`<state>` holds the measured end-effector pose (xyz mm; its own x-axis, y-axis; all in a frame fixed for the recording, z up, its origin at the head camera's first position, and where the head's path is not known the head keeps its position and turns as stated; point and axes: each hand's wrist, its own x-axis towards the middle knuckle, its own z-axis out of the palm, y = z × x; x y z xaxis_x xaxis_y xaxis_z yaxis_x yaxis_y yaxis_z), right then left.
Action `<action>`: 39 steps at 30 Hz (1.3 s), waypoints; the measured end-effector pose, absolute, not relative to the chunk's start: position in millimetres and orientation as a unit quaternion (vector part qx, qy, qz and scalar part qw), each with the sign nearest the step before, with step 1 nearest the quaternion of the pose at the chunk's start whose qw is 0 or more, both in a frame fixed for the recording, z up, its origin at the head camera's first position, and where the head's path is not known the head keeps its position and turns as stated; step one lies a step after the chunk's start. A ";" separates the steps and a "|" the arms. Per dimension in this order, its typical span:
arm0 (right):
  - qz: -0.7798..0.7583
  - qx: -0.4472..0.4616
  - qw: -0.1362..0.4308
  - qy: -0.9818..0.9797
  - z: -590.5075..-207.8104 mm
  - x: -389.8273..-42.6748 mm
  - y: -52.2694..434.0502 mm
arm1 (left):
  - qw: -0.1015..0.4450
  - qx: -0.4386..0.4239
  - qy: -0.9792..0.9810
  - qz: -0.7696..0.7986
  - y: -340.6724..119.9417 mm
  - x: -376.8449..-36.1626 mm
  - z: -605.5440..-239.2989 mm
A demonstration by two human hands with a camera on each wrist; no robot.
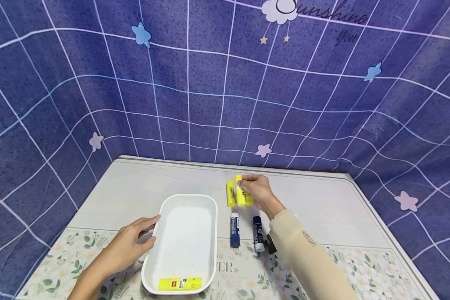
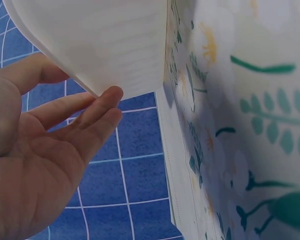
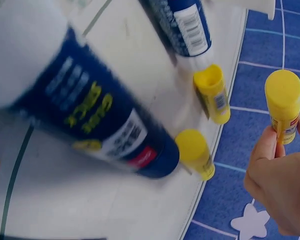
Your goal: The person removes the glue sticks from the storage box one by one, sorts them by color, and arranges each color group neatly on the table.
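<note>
- My right hand [image 1: 260, 192] pinched one yellow glue stick [image 1: 240, 191] between thumb and fingers [image 3: 266, 145], lifted off the table [image 1: 322, 204].
- Two more yellow sticks [image 1: 230, 193] lay just beside it; two blue sticks [image 1: 234, 230] lay nearer me.
- My left hand [image 1: 129, 246] rested on the white tray [image 1: 210, 216], fingers [image 2: 97, 107] relaxed and apart, touching its rim.
- Another yellow stick [image 1: 180, 283] lay inside the tray.
</note>
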<state>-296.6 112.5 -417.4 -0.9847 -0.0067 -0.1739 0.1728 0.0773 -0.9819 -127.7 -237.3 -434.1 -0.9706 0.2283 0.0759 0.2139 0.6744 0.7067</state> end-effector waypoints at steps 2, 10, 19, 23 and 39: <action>-0.675 0.059 0.060 0.733 -418.3 -298.2 116.1 | 0.009 0.121 0.916 0.383 -237.3 -128.1 -434.3; -0.682 0.069 0.032 0.728 -420.9 -304.8 133.0 | 0.015 0.116 0.917 0.382 -237.1 -127.9 -433.9; -0.661 0.112 0.022 0.742 -428.9 -312.9 153.3 | 0.017 0.117 0.913 0.389 -235.6 -128.2 -433.7; -0.656 0.126 0.013 0.744 -434.4 -315.7 160.9 | 0.013 0.118 0.914 0.389 -236.1 -128.3 -434.3; -0.591 0.172 0.012 0.788 -445.6 -324.9 182.1 | 0.011 0.117 0.911 0.395 -235.8 -127.4 -431.6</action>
<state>-324.9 182.1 -445.6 -0.9403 0.2579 -0.2220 0.2852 0.2412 -0.9276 -127.4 -235.8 -431.6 -0.9722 0.2226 0.0723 0.2048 0.6597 0.7231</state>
